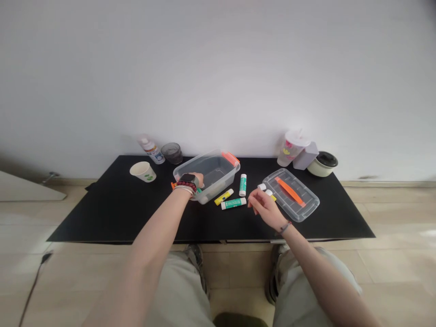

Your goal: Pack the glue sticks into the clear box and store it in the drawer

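Observation:
My left hand, with a watch and bracelets on its wrist, reaches into a clear plastic box with orange clasps. Its fingers look closed on a glue stick, of which only bits of green and white show. Over the table, my right hand is loosely bent with its fingers apart, and I see nothing in it. Close to its fingertips lies a green-and-white glue stick. Another green one and a yellow glue stick lie beside the box. White caps show behind my right hand, partly hidden.
The box's clear lid with an orange handle lies at right. A paper cup, a spray bottle and a dark glass stand left. Back right are a lidded tumbler, a pale block and a pot.

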`<state>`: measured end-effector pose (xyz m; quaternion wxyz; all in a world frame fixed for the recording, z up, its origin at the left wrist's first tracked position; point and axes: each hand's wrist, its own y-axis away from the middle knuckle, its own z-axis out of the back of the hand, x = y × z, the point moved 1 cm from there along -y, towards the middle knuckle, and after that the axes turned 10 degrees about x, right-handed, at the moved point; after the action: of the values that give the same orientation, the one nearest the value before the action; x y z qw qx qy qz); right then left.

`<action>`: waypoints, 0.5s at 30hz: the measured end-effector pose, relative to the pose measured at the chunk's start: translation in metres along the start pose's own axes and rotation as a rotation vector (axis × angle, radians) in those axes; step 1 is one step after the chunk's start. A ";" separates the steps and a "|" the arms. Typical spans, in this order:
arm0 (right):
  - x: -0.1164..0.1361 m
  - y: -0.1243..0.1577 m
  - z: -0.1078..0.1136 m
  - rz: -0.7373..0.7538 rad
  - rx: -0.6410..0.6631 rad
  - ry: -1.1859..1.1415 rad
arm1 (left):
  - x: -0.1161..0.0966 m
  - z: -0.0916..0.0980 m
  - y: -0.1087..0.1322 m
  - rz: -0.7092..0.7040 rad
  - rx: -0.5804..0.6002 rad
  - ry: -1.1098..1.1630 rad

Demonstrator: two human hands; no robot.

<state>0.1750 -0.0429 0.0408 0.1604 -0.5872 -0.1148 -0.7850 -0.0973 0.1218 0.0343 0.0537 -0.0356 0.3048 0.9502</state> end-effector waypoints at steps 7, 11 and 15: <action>-0.010 0.004 0.003 0.004 0.041 0.881 | -0.054 -0.004 0.093 -0.176 -0.613 0.088; -0.022 -0.002 -0.004 0.067 0.110 1.146 | -0.084 -0.051 0.140 -0.422 -0.538 0.056; -0.039 -0.011 -0.015 0.108 0.153 1.226 | -0.086 -0.094 0.136 -0.429 -0.429 0.044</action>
<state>0.1678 -0.0333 -0.0003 0.2782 -0.0212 -0.0276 -0.9599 -0.0255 -0.0502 0.0450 0.2379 -0.1305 0.0839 0.9588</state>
